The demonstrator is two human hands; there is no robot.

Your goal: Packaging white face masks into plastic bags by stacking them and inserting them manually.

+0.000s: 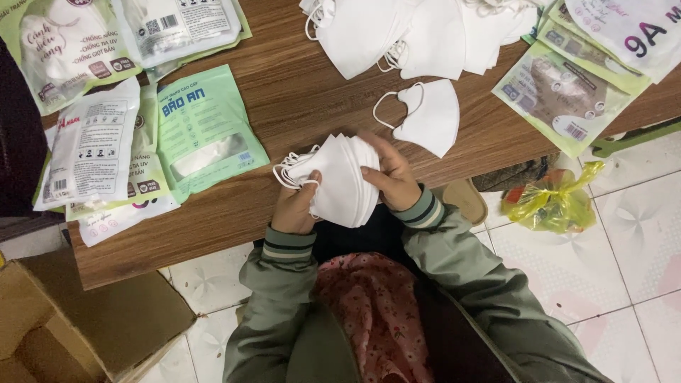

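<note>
Both my hands hold a stack of folded white face masks (340, 177) over the near edge of a wooden table (298, 99). My left hand (296, 207) grips the stack's left side, where the ear loops hang out. On the stack's right side my right hand (391, 176) presses with its fingers. A single white mask (429, 117) lies flat on the table just beyond the stack. Farther back sits a pile of loose white masks (418, 32).
Green and white mask packets (206, 128) lie to the left, with more packets (567, 85) at the right. An open cardboard box (71, 319) stands on the tiled floor at lower left. A yellow plastic bag (553, 202) lies on the floor at right.
</note>
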